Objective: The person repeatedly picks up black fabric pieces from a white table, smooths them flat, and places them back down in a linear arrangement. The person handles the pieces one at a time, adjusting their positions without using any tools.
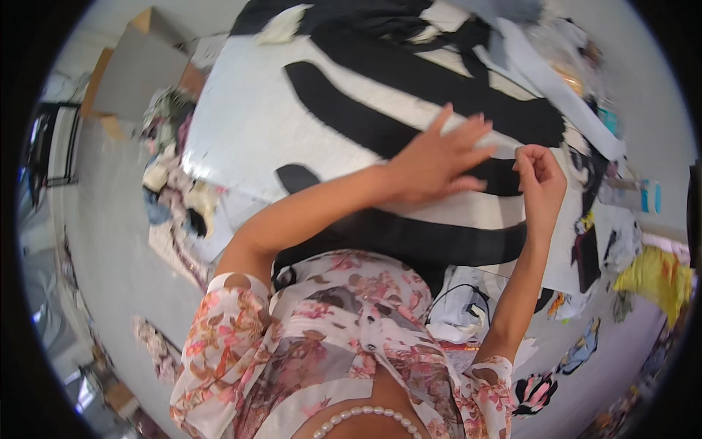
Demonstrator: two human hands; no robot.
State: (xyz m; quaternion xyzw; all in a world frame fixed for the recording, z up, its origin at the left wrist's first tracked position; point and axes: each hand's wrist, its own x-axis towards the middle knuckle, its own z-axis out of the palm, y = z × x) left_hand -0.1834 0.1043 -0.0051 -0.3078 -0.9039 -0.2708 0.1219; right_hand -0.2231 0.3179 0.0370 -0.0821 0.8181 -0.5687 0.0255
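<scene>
Curved strips of black fabric lie on a white table [234,95]. Over the middle black fabric strip [351,117] my left hand [442,161] is spread, its fingers apart and slightly blurred, holding nothing. My right hand [542,175] is curled at the right end of that strip, fingertips pinched together at its edge. A wide black fabric piece [439,80] stretches above both hands. Below them a lower black strip [431,238] runs along the table's near side, close to my body. Another black end [296,177] shows beside my left forearm, which hides part of it.
Black and cream scraps [446,33] pile up at the far edge, with a long white strip [563,95] slanting at the right. An open cardboard box [135,69] stands far left. Fabric scraps [172,175] heap along the left side. A yellow bag [654,282] lies at the right.
</scene>
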